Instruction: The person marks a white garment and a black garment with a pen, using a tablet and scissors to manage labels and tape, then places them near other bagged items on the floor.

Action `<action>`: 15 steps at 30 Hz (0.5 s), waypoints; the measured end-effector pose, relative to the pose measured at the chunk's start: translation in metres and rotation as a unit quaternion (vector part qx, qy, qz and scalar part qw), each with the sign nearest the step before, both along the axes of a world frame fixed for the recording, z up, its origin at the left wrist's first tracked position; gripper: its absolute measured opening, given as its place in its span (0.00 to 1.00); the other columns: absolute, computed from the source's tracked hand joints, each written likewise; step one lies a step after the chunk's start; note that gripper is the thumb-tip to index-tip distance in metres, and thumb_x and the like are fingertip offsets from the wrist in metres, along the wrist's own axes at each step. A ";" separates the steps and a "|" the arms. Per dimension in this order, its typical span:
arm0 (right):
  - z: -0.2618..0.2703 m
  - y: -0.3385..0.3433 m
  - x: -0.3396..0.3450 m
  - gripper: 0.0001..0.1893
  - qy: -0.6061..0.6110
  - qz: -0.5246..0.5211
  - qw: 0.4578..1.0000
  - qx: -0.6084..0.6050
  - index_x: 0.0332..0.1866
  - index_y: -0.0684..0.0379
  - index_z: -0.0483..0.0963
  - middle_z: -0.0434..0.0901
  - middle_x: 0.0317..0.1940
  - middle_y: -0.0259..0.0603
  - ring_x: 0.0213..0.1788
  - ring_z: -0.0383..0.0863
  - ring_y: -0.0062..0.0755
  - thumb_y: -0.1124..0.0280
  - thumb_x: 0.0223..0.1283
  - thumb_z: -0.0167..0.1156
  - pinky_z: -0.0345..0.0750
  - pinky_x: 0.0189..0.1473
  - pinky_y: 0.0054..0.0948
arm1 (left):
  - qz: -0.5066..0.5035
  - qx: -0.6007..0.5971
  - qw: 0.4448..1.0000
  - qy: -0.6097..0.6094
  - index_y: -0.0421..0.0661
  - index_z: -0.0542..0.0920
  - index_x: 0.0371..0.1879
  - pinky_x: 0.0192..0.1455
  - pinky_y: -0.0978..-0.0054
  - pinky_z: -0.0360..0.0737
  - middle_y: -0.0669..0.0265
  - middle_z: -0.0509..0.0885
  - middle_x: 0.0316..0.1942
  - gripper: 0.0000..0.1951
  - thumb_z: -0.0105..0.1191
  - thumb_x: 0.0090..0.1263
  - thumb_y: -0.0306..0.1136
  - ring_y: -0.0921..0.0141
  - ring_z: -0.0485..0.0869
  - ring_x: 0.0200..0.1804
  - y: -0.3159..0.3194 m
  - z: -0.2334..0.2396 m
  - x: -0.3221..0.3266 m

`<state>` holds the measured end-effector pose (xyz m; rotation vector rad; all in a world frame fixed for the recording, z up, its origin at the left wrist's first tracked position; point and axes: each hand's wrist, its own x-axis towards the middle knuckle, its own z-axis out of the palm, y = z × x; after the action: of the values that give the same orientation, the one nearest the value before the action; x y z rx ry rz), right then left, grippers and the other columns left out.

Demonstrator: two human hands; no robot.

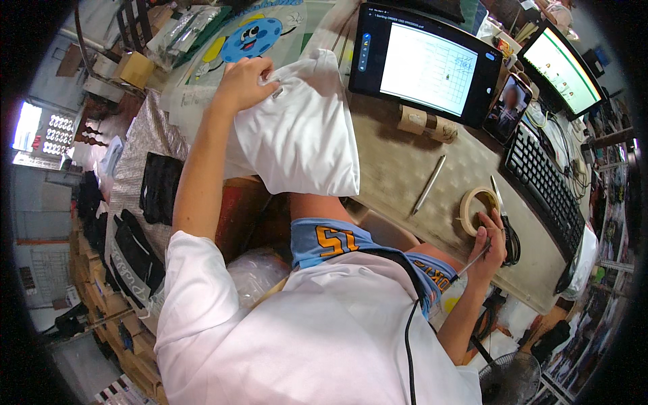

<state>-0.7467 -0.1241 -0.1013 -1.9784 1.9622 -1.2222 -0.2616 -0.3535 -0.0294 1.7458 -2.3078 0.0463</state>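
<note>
My left hand (246, 83) pinches the upper edge of a folded white fabric garment (304, 134). The cloth hangs in loose creases over the table's front edge, above my lap. In my right hand (488, 245) is a thin rod-like tool (472, 263) with a dark end pointing down towards my lap; its exact kind is unclear. The fingers of that hand are beside a roll of masking tape (466, 212). Black-handled scissors (512, 243) lie just right of the hand, partly hidden by the tape and fingers. A silver pen-like stick (429, 185) rests on the table (390, 152).
A tablet (425, 66) leans on cardboard tubes (428, 124). To its right are a phone (508, 109), a monitor (562, 71) and a black keyboard (547, 182). Printed film with a blue cartoon ball (251, 38) lies beyond my left hand. Black fabric pieces (161, 187) lie left.
</note>
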 end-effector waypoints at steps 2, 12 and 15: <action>0.002 0.000 0.001 0.13 0.004 -0.001 1.000 0.004 0.30 0.67 0.70 0.85 0.46 0.50 0.64 0.75 0.48 0.71 0.70 0.55 0.72 0.63 0.41 | -0.001 0.009 0.999 -0.033 0.47 0.78 0.31 0.49 0.60 0.67 0.62 0.82 0.31 0.15 0.62 0.54 0.45 0.58 0.80 0.43 -0.003 0.003 0.000; 0.010 0.000 0.005 0.08 0.002 -0.009 1.000 0.002 0.39 0.67 0.79 0.84 0.46 0.51 0.60 0.78 0.48 0.74 0.66 0.57 0.74 0.60 0.40 | -0.002 0.089 0.981 -0.170 0.47 0.82 0.33 0.51 0.56 0.69 0.57 0.85 0.37 0.13 0.51 0.60 0.44 0.55 0.81 0.45 -0.025 0.011 -0.009; 0.011 -0.002 0.004 0.06 0.013 -0.009 1.000 -0.003 0.37 0.64 0.80 0.85 0.44 0.47 0.58 0.79 0.50 0.73 0.63 0.60 0.75 0.58 0.40 | -0.012 0.095 0.984 -0.149 0.47 0.83 0.38 0.52 0.53 0.69 0.55 0.85 0.40 0.14 0.47 0.65 0.41 0.53 0.81 0.47 -0.032 0.007 0.002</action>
<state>-0.7425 -0.1264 -0.0902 -1.9933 1.9955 -1.2134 -0.2596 -0.3858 -0.0225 1.9150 -2.6228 0.0915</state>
